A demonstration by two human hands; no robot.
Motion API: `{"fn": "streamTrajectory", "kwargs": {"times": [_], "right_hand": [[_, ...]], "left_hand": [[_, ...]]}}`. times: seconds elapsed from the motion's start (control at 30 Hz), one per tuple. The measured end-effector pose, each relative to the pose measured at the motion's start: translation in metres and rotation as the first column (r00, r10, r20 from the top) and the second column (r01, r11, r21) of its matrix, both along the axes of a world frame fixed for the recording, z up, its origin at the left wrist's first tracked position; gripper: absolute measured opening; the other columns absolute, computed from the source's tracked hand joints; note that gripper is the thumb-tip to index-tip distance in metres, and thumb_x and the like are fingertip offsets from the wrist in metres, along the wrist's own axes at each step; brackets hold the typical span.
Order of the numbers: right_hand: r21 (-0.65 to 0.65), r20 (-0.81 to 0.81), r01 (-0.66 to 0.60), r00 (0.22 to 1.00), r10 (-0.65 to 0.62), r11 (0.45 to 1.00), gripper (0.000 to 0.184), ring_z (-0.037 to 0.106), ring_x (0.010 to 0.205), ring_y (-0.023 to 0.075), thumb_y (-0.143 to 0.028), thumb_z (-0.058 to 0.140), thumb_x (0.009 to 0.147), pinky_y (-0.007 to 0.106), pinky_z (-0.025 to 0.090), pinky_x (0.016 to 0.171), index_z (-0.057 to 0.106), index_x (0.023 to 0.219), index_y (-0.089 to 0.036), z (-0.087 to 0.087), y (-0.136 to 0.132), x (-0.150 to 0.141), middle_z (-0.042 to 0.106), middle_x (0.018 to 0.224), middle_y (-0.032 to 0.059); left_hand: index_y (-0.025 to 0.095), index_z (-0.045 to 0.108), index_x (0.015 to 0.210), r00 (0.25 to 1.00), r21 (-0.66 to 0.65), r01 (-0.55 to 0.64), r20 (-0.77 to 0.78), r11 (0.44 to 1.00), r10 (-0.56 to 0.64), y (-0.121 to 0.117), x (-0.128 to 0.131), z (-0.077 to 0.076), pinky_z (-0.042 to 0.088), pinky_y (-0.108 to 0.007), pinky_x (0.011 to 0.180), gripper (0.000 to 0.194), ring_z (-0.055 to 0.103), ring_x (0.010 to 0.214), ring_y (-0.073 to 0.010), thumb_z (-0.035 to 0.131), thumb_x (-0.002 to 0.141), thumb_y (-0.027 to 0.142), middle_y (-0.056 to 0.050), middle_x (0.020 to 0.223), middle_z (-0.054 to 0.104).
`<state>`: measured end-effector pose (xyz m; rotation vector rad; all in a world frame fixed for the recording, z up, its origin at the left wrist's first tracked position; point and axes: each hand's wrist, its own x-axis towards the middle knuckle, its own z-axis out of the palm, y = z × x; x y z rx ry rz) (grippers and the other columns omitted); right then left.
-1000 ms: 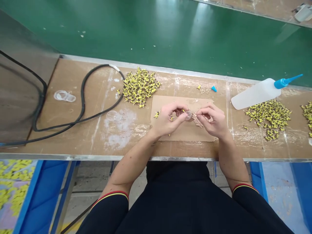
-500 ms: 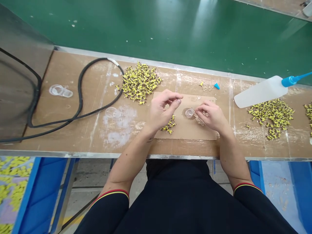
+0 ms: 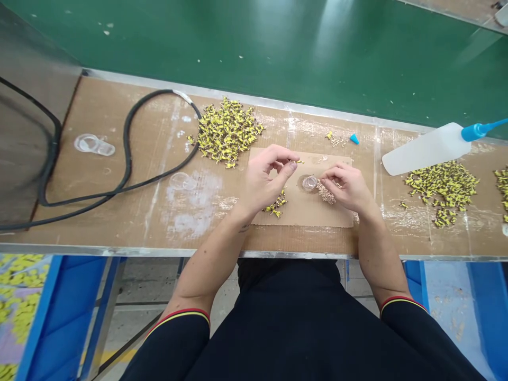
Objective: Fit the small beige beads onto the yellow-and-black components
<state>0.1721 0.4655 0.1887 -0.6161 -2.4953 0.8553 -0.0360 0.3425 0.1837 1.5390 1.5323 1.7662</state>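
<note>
Between thumb and index finger, my left hand (image 3: 270, 177) pinches a small yellow-and-dark piece (image 3: 298, 162) above the cardboard sheet (image 3: 305, 214). Several like pieces (image 3: 278, 205) lie under that hand. My right hand (image 3: 347, 185) has its fingertips pinched together beside a small clear cup (image 3: 309, 183); anything between them is too small to make out. A heap of tiny pale bits (image 3: 326, 193) lies on the cardboard, partly covered by my right hand.
A large pile of yellow pieces (image 3: 228, 132) sits left, another pile (image 3: 444, 185) right. A white squeeze bottle (image 3: 426, 149) leans over the right pile. A blue cap (image 3: 354, 139) lies at the back. A black cable (image 3: 126, 143) loops across the left, near clear plastic cups (image 3: 94, 144).
The yellow piece in my left fingers now shows more clearly, pointing right. My right hand stays by the clear cup, its fingertips slightly shifted. The view has moved slightly.
</note>
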Motion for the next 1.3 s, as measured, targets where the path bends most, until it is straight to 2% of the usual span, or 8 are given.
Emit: {"fn": "streamTrajectory", "kwargs": {"times": [0.17,0.33,0.43,0.5,0.67,0.97,1.13,1.3], "right_hand": [[-0.141,-0.173,0.077,0.980,-0.101,0.987,0.007,0.050,0.058,0.0114,-0.021,0.068,0.087,0.028,0.040,0.053,0.070,0.081,-0.021,0.011,-0.006,0.002,0.065,0.076,0.0005],[-0.180,-0.315,0.058,0.942,-0.114,0.982,0.007,0.051,0.061,0.0128,-0.020,0.068,0.086,0.029,0.040,0.051,0.069,0.080,-0.023,0.015,-0.015,0.001,0.063,0.076,0.0015],[-0.185,-0.324,0.055,0.939,-0.114,0.981,0.006,0.052,0.062,0.0137,-0.021,0.067,0.087,0.029,0.041,0.051,0.069,0.081,-0.023,0.015,-0.017,0.001,0.063,0.077,0.0020],[-0.179,-0.342,0.049,0.933,-0.109,0.983,0.006,0.052,0.063,0.0139,-0.021,0.068,0.087,0.029,0.041,0.052,0.069,0.082,-0.023,0.015,-0.018,0.001,0.063,0.078,0.0020],[-0.148,-0.415,0.007,0.907,-0.068,0.989,0.007,0.051,0.063,0.0125,-0.017,0.068,0.088,0.028,0.041,0.053,0.069,0.085,-0.023,0.015,-0.019,0.002,0.062,0.079,0.0008],[-0.091,-0.386,0.005,0.922,-0.040,0.996,0.005,0.052,0.065,0.0143,-0.022,0.064,0.090,0.030,0.041,0.054,0.065,0.085,-0.023,0.019,-0.023,0.000,0.061,0.078,0.0010],[-0.089,-0.413,-0.054,0.911,0.012,0.995,0.006,0.054,0.068,0.0151,-0.021,0.060,0.091,0.031,0.044,0.060,0.061,0.086,-0.024,0.019,-0.026,0.000,0.060,0.080,0.0011],[-0.136,-0.421,-0.049,0.907,-0.013,0.989,0.011,0.054,0.069,0.0164,-0.026,0.056,0.093,0.032,0.045,0.061,0.058,0.083,-0.023,0.019,-0.030,-0.003,0.059,0.078,0.0016]], "left_hand": [[0.018,0.071,0.098,0.990,-0.049,0.059,0.134,0.997,-0.052,-0.001,0.007,-0.001,0.057,-0.024,0.074,0.008,0.069,0.081,-0.0110,0.065,0.096,0.023,-0.004,0.092,0.074],[0.016,0.072,0.090,0.937,-0.064,0.140,0.332,0.988,-0.112,-0.001,0.015,-0.002,0.061,-0.025,0.072,0.020,0.072,0.075,-0.0116,0.073,0.092,0.036,-0.006,0.091,0.075],[0.017,0.070,0.087,0.910,-0.003,0.156,0.390,0.988,-0.142,0.000,0.019,-0.003,0.062,-0.025,0.069,0.027,0.072,0.073,-0.0114,0.073,0.092,0.044,-0.006,0.092,0.075],[0.018,0.069,0.087,0.902,0.034,0.166,0.397,0.985,-0.166,-0.001,0.021,-0.004,0.062,-0.024,0.067,0.027,0.073,0.072,-0.0116,0.073,0.092,0.044,-0.004,0.087,0.073],[0.016,0.068,0.089,0.892,-0.013,0.199,0.416,0.980,-0.176,-0.004,0.021,-0.003,0.062,-0.024,0.069,0.031,0.073,0.073,-0.0127,0.076,0.089,0.046,-0.004,0.085,0.071],[0.017,0.066,0.098,0.959,-0.114,0.184,0.240,0.976,-0.153,-0.007,0.028,-0.010,0.060,-0.024,0.073,0.026,0.072,0.077,-0.0126,0.064,0.098,0.043,-0.004,0.088,0.072],[0.017,0.065,0.100,0.972,-0.083,0.185,0.165,0.979,-0.170,-0.007,0.029,-0.014,0.060,-0.024,0.076,0.020,0.073,0.080,-0.0128,0.063,0.099,0.037,-0.005,0.091,0.073],[0.020,0.057,0.108,0.952,-0.032,0.195,0.248,0.980,-0.181,-0.007,0.036,-0.017,0.062,-0.024,0.074,0.024,0.076,0.079,-0.0134,0.068,0.096,0.038,-0.004,0.089,0.076]]}}
